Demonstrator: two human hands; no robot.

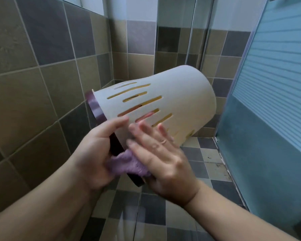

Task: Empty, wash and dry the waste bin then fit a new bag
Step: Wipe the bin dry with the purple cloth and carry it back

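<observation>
The cream slotted waste bin (pixel 172 94) is held on its side in mid-air, base pointing to 2 o'clock. The left hand (pixel 96 153) grips its dark purple rim (pixel 94 106) at 7 o'clock, thumb on the wall. The right hand (pixel 162 153) presses a lilac cloth (pixel 127 164) flat against the wall, fingers straight and spread.

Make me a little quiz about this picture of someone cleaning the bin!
1. True or false: the waste bin stands upright on the floor.
2. What colour is the cloth? A) purple B) green C) white
3. Which hand presses the cloth against the bin?

Key:
1. False, it is held up, tipped sideways.
2. A
3. The right hand; the left hand holds the dark rim.
</observation>
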